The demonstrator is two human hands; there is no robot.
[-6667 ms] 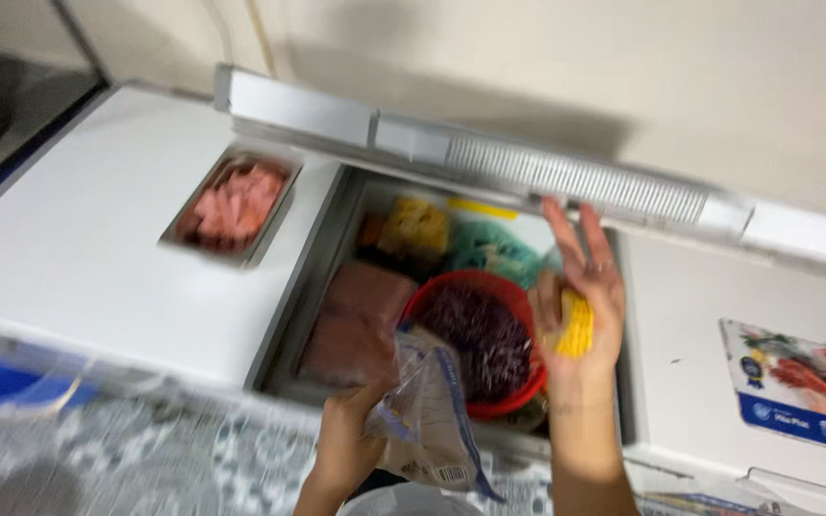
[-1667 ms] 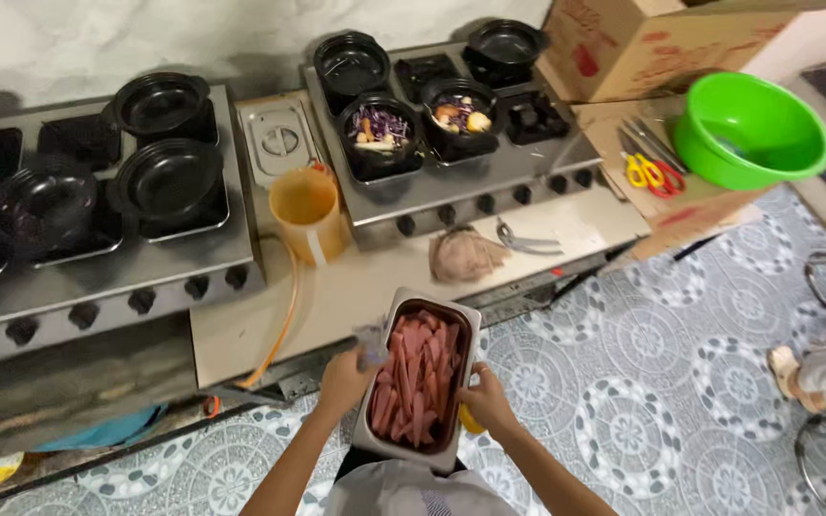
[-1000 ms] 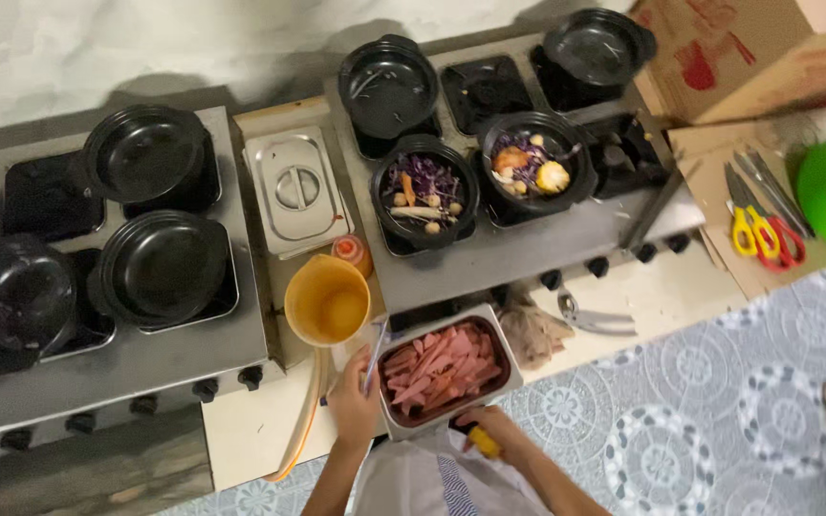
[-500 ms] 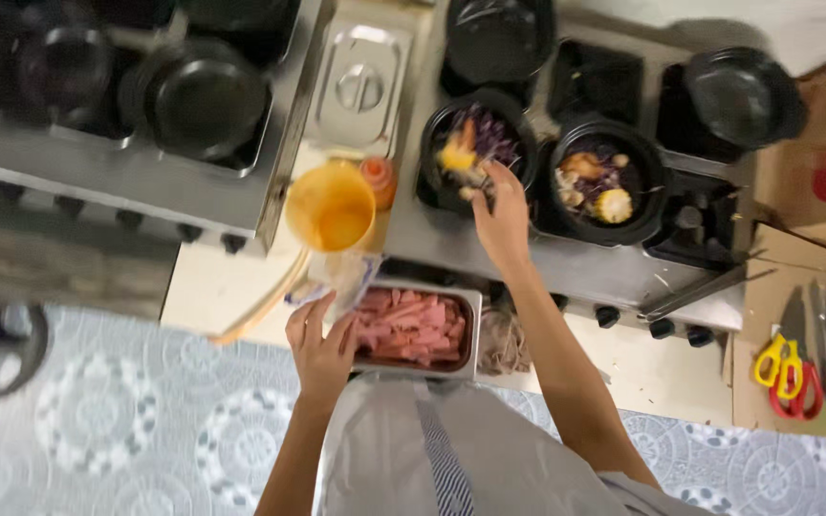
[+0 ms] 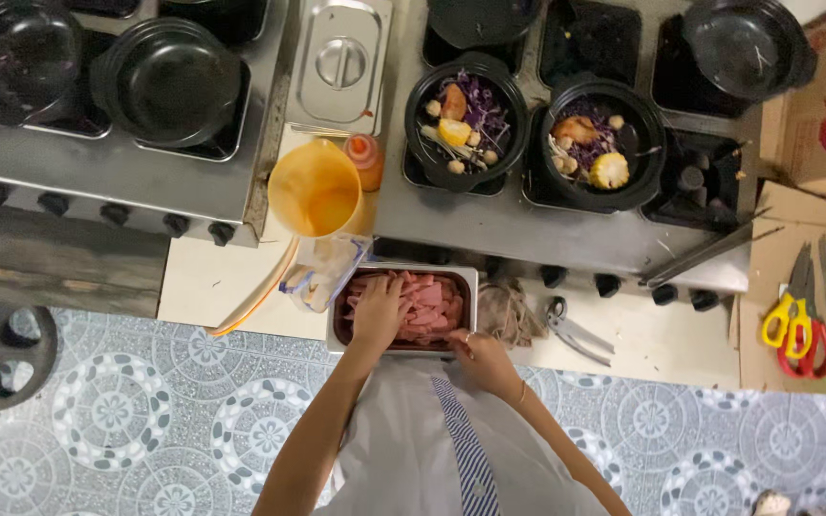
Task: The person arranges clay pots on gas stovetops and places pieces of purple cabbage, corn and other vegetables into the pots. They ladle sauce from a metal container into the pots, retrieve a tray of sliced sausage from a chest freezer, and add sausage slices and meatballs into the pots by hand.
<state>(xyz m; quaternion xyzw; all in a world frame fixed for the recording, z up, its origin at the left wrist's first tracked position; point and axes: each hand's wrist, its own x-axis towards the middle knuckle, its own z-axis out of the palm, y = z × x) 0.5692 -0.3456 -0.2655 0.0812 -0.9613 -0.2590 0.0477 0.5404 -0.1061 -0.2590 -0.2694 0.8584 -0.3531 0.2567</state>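
A metal tray (image 5: 468, 287) of pink meat slices (image 5: 427, 306) sits on the counter in front of me. My left hand (image 5: 380, 313) reaches into it, fingers curled down on the slices. My right hand (image 5: 480, 358) grips the tray's near right corner. Beyond the tray, two black bowls stand on the stove. The left bowl (image 5: 466, 119) holds purple cabbage, corn and other pieces. The right bowl (image 5: 604, 143) holds similar food with a piece of corn cob.
An orange jug (image 5: 317, 191), a small orange sauce bottle (image 5: 367, 158) and a plastic bag (image 5: 322, 272) lie left of the tray. A cloth (image 5: 509, 315) and metal shears (image 5: 576, 330) lie to its right. Yellow and red scissors (image 5: 791, 320) rest on cardboard. Empty black pots (image 5: 169, 81) sit far left.
My right hand has pulled back from the left bowl to the tray's near corner. My left hand has moved from the plastic bag onto the meat.
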